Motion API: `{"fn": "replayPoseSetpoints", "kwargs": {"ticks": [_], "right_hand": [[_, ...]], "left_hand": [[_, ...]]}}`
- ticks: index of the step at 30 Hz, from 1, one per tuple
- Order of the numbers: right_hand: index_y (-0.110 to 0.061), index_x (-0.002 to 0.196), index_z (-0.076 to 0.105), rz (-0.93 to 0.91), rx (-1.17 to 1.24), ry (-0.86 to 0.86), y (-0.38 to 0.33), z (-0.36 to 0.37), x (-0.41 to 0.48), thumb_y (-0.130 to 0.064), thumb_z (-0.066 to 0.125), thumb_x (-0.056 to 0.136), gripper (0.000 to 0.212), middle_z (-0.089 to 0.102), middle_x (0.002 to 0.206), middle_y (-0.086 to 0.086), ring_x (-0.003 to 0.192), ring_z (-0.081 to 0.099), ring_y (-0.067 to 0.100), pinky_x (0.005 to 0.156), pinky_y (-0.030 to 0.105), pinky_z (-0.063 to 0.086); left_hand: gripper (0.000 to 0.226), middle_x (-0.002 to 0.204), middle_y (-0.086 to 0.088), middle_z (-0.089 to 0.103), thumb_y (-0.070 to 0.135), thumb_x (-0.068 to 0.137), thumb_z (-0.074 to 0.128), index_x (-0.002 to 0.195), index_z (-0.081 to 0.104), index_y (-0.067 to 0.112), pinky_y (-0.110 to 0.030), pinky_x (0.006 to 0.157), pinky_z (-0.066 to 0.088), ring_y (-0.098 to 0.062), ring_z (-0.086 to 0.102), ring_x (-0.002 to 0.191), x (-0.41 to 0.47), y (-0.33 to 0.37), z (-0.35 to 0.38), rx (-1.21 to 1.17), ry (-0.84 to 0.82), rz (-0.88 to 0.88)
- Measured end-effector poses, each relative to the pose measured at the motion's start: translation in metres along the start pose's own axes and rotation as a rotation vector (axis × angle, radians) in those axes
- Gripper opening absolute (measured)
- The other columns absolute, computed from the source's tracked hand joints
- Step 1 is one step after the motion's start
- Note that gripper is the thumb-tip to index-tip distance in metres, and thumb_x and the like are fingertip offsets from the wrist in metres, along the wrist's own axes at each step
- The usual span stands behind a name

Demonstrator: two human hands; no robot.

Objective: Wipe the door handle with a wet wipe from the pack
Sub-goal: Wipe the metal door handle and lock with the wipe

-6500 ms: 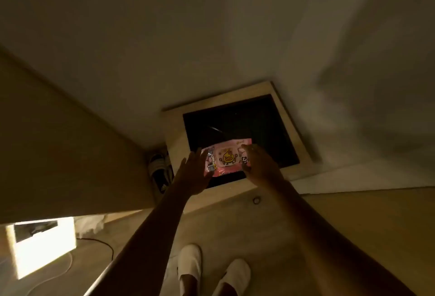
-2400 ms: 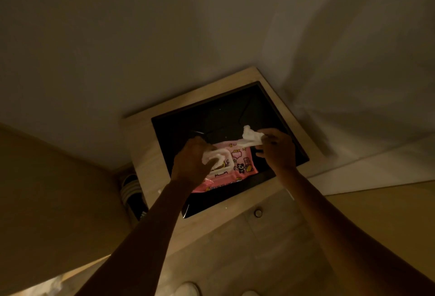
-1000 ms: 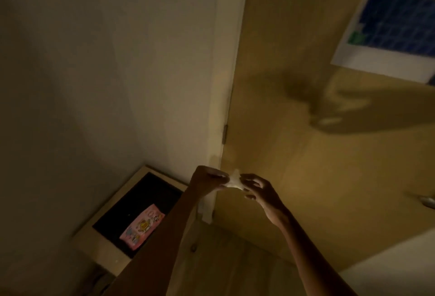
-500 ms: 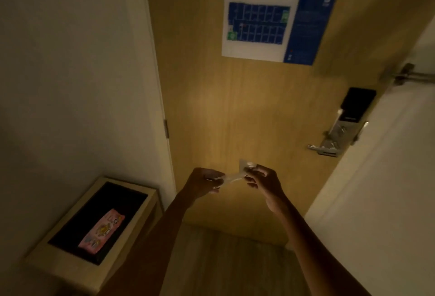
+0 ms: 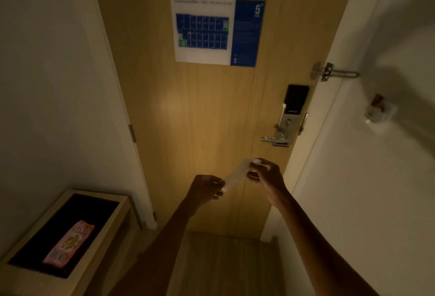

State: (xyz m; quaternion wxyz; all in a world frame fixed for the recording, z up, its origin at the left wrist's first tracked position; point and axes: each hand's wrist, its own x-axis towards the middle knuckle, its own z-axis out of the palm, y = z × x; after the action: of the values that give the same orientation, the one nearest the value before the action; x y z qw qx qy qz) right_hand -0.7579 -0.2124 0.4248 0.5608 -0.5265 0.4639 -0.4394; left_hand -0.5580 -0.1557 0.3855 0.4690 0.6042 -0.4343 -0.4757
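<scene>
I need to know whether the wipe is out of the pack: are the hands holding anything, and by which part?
Yes: a wet wipe, stretched between the left hand and right hand, each pinching one end.

Pack (image 5: pixel 68 244) on low table (image 5: pixel 113 222) left of door (image 5: pixel 200 119); handle (image 5: pixel 270 139) right.

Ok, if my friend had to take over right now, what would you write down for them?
Left hand: pinching one end of the thin white wet wipe.
Right hand: pinching the other end, wipe stretched between both hands.
Pink wipe pack: lying on the black-topped wooden side table, bottom left.
Silver lever door handle: on the wooden door, up and right of the hands, untouched.
Done: wipe is out of the pack.
Left: bring the wipe to the handle and rub it.
</scene>
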Motion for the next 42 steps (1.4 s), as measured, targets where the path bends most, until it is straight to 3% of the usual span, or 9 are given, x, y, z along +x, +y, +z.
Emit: {"fn": "replayPoseSetpoints", "kwargs": {"ticks": [4,8,18,23,27,30,33,36,42], "right_hand": [[-0.02,0.1,0.068,-0.027,-0.045,0.016,-0.008,-0.012,0.002,-0.012,0.063,0.091,0.013,0.073,0.097,0.0,0.087,0.073,0.014,0.067,0.024,0.059],[-0.013,0.103,0.069,-0.027,-0.116,0.028,-0.013,-0.023,0.01,-0.008,0.059,0.092,0.016,0.073,0.098,0.006,0.088,0.073,0.016,0.066,0.023,0.058],[-0.004,0.109,0.067,-0.065,-0.206,0.089,-0.026,-0.043,0.044,-0.009,0.062,0.092,0.018,0.07,0.102,0.012,0.092,0.07,0.023,0.074,0.028,0.06],[-0.01,0.111,0.062,0.059,-0.189,0.14,-0.02,-0.05,0.067,-0.008,0.061,0.092,0.02,0.068,0.106,0.012,0.09,0.069,0.023,0.074,0.031,0.06],[-0.008,0.124,0.057,0.142,-0.08,0.026,-0.007,-0.057,0.076,-0.011,0.058,0.093,0.031,0.064,0.115,0.016,0.103,0.065,0.031,0.093,0.045,0.055],[-0.006,0.124,0.057,0.155,0.038,-0.033,0.001,-0.063,0.08,-0.023,0.064,0.091,0.038,0.062,0.119,0.02,0.112,0.06,0.037,0.101,0.051,0.049],[-0.006,0.122,0.059,0.148,-0.016,0.033,0.003,-0.063,0.087,-0.029,0.071,0.086,0.045,0.065,0.116,0.018,0.109,0.063,0.035,0.098,0.049,0.051],[-0.004,0.125,0.056,0.14,0.022,0.069,0.004,-0.064,0.097,-0.024,0.07,0.087,0.045,0.064,0.12,0.017,0.11,0.062,0.031,0.098,0.048,0.051],[-0.006,0.128,0.056,0.1,0.003,0.024,0.006,-0.078,0.109,-0.023,0.07,0.086,0.048,0.063,0.123,0.013,0.113,0.062,0.028,0.098,0.044,0.052]], "left_hand": [[0.029,0.09,-0.003,0.07,0.021,0.083,0.073,0.108,0.069,0.009,-0.026,0.067,0.06,-0.012,0.071,0.078,0.009,0.014,0.019,0.111,-0.033,0.03],[0.039,0.103,-0.008,0.072,0.026,0.079,0.076,0.112,0.067,0.007,-0.025,0.071,0.06,-0.018,0.071,0.089,0.022,0.028,0.041,0.152,-0.066,0.143],[0.032,0.1,-0.012,0.073,0.019,0.08,0.075,0.106,0.07,0.001,-0.038,0.075,0.062,-0.022,0.072,0.085,0.066,0.045,0.065,0.286,0.029,0.281],[0.016,0.099,-0.013,0.073,0.014,0.087,0.066,0.098,0.073,0.005,-0.035,0.079,0.059,-0.023,0.068,0.088,0.09,0.053,0.064,0.218,-0.028,0.171],[0.017,0.1,-0.015,0.071,0.014,0.089,0.063,0.1,0.071,0.004,-0.019,0.064,0.05,-0.019,0.064,0.083,0.103,0.056,0.064,0.24,-0.083,0.16],[0.017,0.098,-0.009,0.07,0.018,0.089,0.064,0.101,0.07,0.007,-0.022,0.07,0.051,-0.018,0.064,0.085,0.113,0.058,0.063,0.265,-0.138,0.143],[0.022,0.101,-0.003,0.07,0.023,0.087,0.066,0.105,0.07,0.011,-0.021,0.074,0.05,-0.016,0.066,0.092,0.123,0.058,0.062,0.282,-0.169,0.148],[0.034,0.096,0.005,0.069,0.034,0.081,0.073,0.109,0.068,0.014,-0.013,0.066,0.048,-0.004,0.066,0.086,0.13,0.06,0.062,0.328,-0.242,0.212],[0.035,0.103,-0.009,0.073,0.031,0.08,0.075,0.104,0.072,0.005,-0.012,0.069,0.048,-0.014,0.067,0.087,0.152,0.063,0.063,0.428,-0.274,0.314]]}}
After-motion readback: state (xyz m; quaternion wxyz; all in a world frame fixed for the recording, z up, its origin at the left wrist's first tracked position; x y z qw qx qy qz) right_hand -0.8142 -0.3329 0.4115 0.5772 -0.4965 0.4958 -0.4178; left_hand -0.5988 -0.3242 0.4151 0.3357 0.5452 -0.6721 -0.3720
